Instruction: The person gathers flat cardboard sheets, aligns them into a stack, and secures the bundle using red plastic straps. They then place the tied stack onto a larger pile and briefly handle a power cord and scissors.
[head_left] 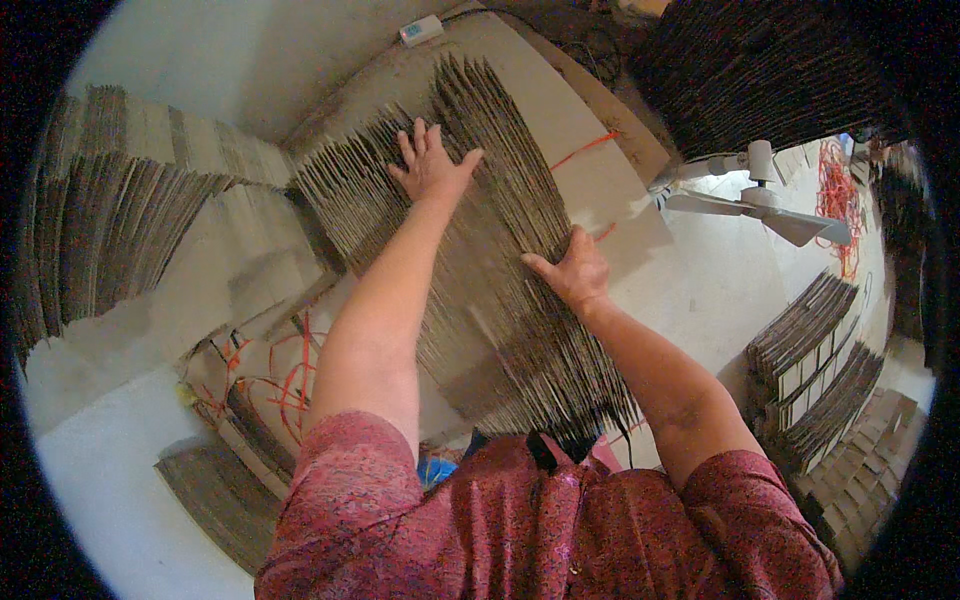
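A long row of thin grey-brown cardboard pieces (505, 225), packed on edge, runs from the far side toward my body. My left hand (437, 168) lies over the far part with its fingers spread, pressing on the upper edges. At the row's right side is my right hand (580, 268): its thumb stretches over the top edges, while the other fingers rest along the side and are partly hidden. Neither hand has lifted a piece off. The near end of the row reaches my red shirt.
A pale board (570, 110) lies beneath the row, with red strapping (585, 148) across it. More cardboard stacks stand at left (120, 220) and right (800, 325). A grey fan (770, 207) is at the right, near tangled red strapping (836, 195). A small white device (421, 31) sits far back.
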